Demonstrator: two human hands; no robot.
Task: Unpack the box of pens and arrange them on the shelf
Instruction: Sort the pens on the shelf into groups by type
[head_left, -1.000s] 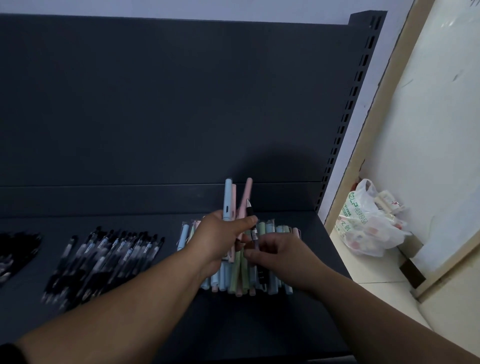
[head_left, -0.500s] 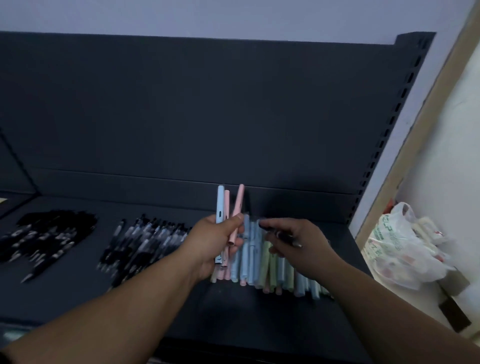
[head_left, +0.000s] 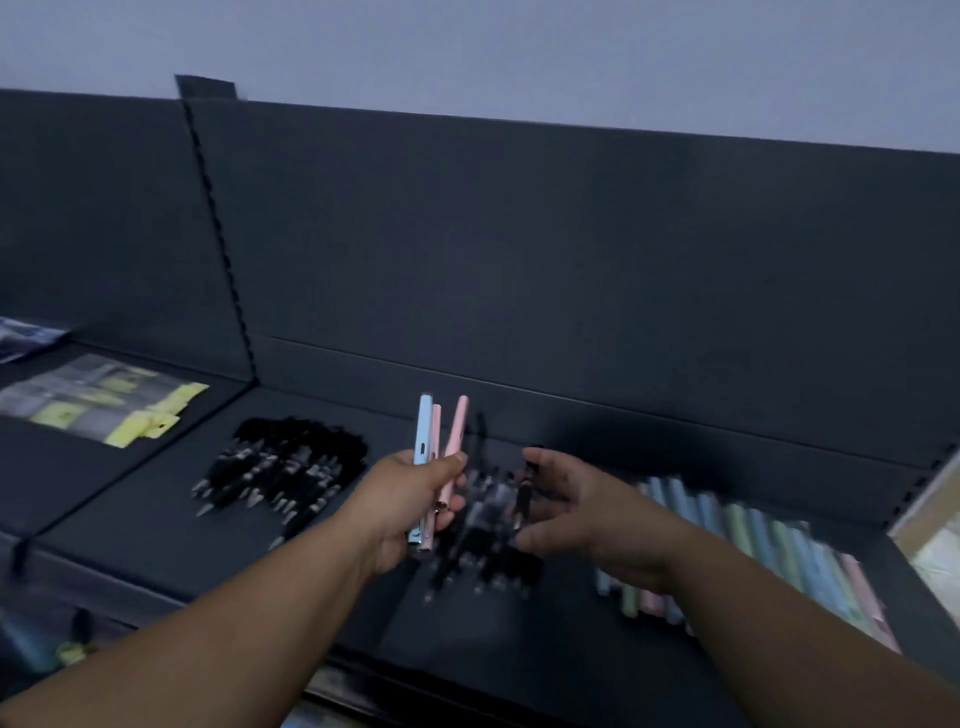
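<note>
L hand (head_left: 415, 493) grips three slim pastel plastic pens (head_left: 425, 431) (one blue, two pink), upright above the dark metal shelf (head_left: 156, 525). R hand (head_left: 566, 504) has left the row of pastel pens (head_left: 753, 540) lying at right & now hovers, fingers curled, over a blurred heap of black pens (head_left: 483, 551). A dark pen seems to be in it, but w/ the blur can't tell if it grips. Prob. a stray black one being sorted out; the three pastels aren't laid down yet.
</note>
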